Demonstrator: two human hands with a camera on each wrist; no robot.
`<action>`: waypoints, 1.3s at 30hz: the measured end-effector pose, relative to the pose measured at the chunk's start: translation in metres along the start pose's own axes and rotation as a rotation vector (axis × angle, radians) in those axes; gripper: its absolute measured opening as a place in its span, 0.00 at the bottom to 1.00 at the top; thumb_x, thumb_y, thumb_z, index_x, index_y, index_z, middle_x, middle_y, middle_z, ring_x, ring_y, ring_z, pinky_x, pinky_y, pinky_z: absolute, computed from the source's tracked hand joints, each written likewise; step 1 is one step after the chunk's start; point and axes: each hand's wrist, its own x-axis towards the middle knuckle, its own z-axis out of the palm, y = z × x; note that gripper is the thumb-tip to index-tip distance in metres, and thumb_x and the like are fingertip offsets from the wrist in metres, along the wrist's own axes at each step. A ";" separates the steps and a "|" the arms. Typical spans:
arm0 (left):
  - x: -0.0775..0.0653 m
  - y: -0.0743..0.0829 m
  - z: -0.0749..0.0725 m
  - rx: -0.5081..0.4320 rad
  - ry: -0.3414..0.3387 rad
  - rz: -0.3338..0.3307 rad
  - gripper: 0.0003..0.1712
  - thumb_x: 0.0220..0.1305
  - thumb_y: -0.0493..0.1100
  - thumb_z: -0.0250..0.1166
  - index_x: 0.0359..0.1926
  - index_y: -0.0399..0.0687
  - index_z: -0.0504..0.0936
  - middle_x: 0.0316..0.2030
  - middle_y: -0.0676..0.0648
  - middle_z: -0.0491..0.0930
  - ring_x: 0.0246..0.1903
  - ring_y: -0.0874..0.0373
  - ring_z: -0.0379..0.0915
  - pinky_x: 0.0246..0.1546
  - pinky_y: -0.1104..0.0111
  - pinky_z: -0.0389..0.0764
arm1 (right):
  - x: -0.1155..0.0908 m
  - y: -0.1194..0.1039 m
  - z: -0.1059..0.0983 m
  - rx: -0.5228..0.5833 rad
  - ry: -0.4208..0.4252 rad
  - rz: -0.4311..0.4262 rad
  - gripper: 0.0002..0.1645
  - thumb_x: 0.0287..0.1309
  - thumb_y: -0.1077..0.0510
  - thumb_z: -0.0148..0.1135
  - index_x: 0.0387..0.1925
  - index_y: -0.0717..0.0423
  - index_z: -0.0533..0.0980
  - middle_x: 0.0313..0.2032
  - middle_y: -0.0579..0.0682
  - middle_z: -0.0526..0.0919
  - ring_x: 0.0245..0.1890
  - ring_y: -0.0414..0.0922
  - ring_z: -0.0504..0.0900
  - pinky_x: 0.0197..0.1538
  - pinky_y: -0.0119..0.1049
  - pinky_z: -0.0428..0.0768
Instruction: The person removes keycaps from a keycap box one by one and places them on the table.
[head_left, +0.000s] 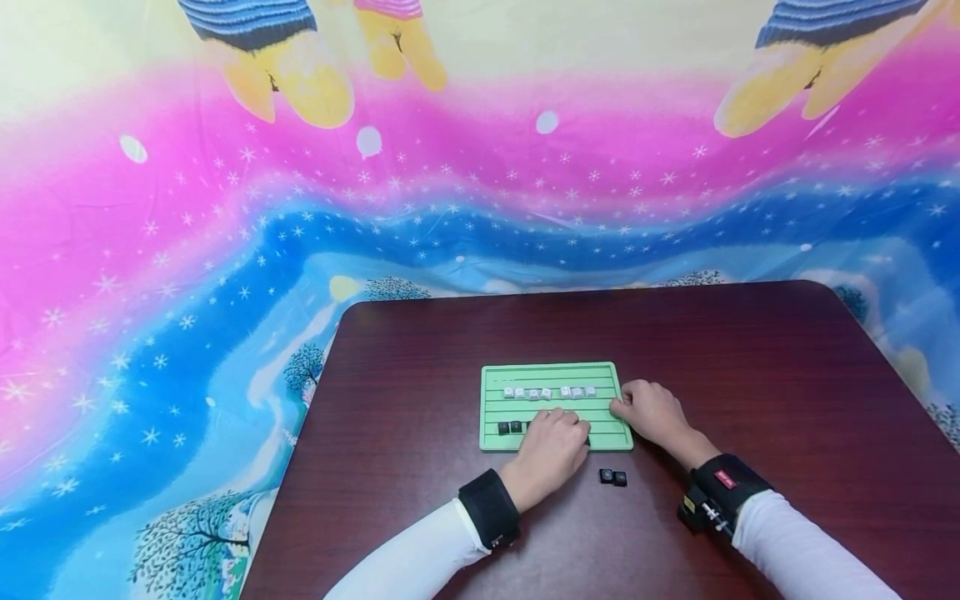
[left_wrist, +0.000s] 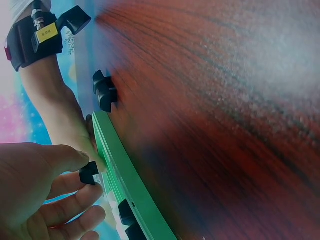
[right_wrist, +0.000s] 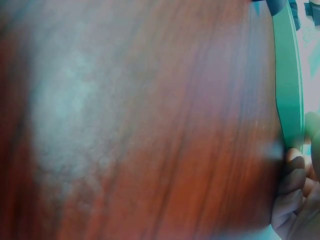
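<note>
A green grooved board (head_left: pixel 555 374) lies on the table, bearing a row of white keycaps (head_left: pixel 577 392) across its upper part. Black keycaps (head_left: pixel 503 428) stand in a lower groove at its left, the row partly covered by my left hand (head_left: pixel 551 454). In the left wrist view, thumb and fingers of that hand pinch a black keycap (left_wrist: pixel 89 173) just over the board. My right hand (head_left: pixel 658 415) grips the board's right edge, its fingers (right_wrist: pixel 290 202) curled at the corner in the right wrist view.
Two loose black keycaps (head_left: pixel 612 477) lie side by side in front of the board, between my forearms. The dark brown table (head_left: pixel 420 358) has rounded far corners. Behind it hangs a colourful printed cloth (head_left: pixel 480 175).
</note>
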 end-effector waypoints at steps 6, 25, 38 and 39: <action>-0.001 0.003 -0.003 -0.004 -0.017 0.005 0.06 0.62 0.52 0.69 0.35 0.59 0.85 0.31 0.59 0.84 0.31 0.64 0.78 0.28 0.72 0.71 | 0.000 0.000 0.000 0.000 0.012 -0.009 0.24 0.56 0.54 0.60 0.13 0.47 0.58 0.14 0.41 0.55 0.16 0.40 0.52 0.22 0.33 0.50; -0.008 0.008 -0.001 0.010 -0.062 0.046 0.08 0.62 0.55 0.70 0.35 0.60 0.84 0.33 0.59 0.83 0.34 0.64 0.80 0.32 0.71 0.73 | 0.000 0.000 -0.001 -0.007 0.010 -0.017 0.24 0.57 0.53 0.60 0.13 0.47 0.58 0.14 0.40 0.54 0.16 0.40 0.52 0.22 0.33 0.50; -0.010 0.014 -0.001 0.025 -0.051 0.072 0.07 0.61 0.55 0.70 0.35 0.61 0.84 0.31 0.60 0.82 0.34 0.64 0.79 0.31 0.71 0.72 | 0.001 0.001 0.000 -0.003 0.008 -0.015 0.25 0.57 0.53 0.60 0.13 0.47 0.58 0.14 0.40 0.54 0.15 0.40 0.52 0.21 0.33 0.50; -0.011 0.014 -0.002 0.023 -0.054 0.071 0.07 0.60 0.55 0.70 0.34 0.61 0.84 0.31 0.60 0.82 0.34 0.64 0.79 0.31 0.72 0.72 | 0.001 0.001 0.000 -0.001 0.005 -0.014 0.25 0.57 0.53 0.60 0.12 0.47 0.58 0.14 0.40 0.54 0.15 0.40 0.52 0.21 0.33 0.50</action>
